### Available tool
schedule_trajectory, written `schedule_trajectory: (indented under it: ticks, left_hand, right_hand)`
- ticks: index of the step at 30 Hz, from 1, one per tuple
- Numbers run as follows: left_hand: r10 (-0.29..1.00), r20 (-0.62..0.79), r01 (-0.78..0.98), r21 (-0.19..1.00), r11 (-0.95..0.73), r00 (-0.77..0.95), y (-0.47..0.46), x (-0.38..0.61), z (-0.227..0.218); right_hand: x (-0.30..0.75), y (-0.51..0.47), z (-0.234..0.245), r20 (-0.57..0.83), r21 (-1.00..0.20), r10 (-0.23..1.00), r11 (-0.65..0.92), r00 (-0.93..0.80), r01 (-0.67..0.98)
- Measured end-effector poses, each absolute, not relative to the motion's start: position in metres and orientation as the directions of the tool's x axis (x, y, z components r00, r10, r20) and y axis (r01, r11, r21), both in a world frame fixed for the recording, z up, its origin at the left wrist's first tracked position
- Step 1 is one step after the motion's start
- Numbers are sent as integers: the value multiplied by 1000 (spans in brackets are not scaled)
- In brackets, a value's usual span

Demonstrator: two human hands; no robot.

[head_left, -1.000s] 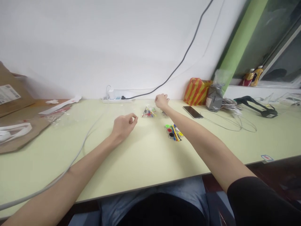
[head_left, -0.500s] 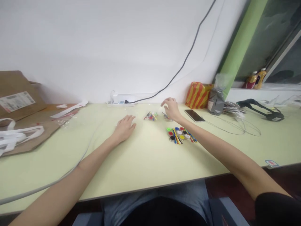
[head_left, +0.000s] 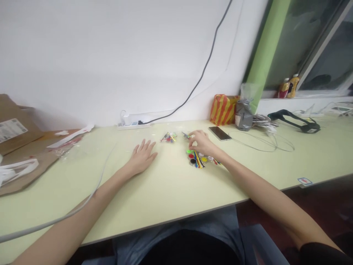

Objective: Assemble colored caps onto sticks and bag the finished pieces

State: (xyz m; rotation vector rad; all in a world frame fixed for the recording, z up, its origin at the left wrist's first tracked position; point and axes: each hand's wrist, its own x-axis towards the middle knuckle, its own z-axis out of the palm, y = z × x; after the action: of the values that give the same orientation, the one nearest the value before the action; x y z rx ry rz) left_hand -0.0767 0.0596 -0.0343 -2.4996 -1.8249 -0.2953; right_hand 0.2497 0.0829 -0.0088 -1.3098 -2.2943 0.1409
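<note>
My left hand (head_left: 141, 159) lies flat on the table, fingers spread, holding nothing. My right hand (head_left: 202, 142) hovers over the back of a group of small round clear-rimmed pieces with coloured centres. Its thumb and fingertips come together just above the green round piece (head_left: 189, 151); whatever is between them is too small to make out. Red (head_left: 191, 156), black (head_left: 192, 161) and yellow (head_left: 204, 159) round pieces show beside a bundle of thin coloured sticks (head_left: 198, 160). The hand hides some pieces. A small pile of coloured bits (head_left: 168, 137) lies between the hands, farther back.
Behind my right hand lies a phone (head_left: 220, 133), near a striped bag (head_left: 224, 109) and a grey package (head_left: 243, 116). A power strip (head_left: 134, 125) sits against the wall. A grey cable (head_left: 79, 208) crosses my left forearm. Brown cardboard (head_left: 30, 156) covers the left side.
My right hand has come nearer, from the back of the table to above the round pieces, and its fingers have drawn together. My left hand's fingers have spread. The view has shifted slightly right.
</note>
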Motion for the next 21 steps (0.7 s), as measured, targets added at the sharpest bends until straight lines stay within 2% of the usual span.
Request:
schedule_trajectory:
  ticks: [6, 10, 15, 21]
  left_hand:
    - [878, 203, 883, 98, -458, 433, 33, -49, -24]
    - [838, 199, 838, 109, -534, 508, 21, -36, -18]
    - [839, 173, 835, 114, -538, 517, 24, -40, -21]
    - [844, 157, 837, 125, -532, 513, 27, -44, -24]
  right_hand:
    - [228, 72, -17, 352, -334, 827, 548, -437, 767]
    - [228, 68, -8, 417, -326, 820, 537, -391, 778]
    - [244, 71, 3, 390, -451, 860, 489, -328, 746]
    - [241, 71, -3, 366, -453, 848, 522, -383, 723]
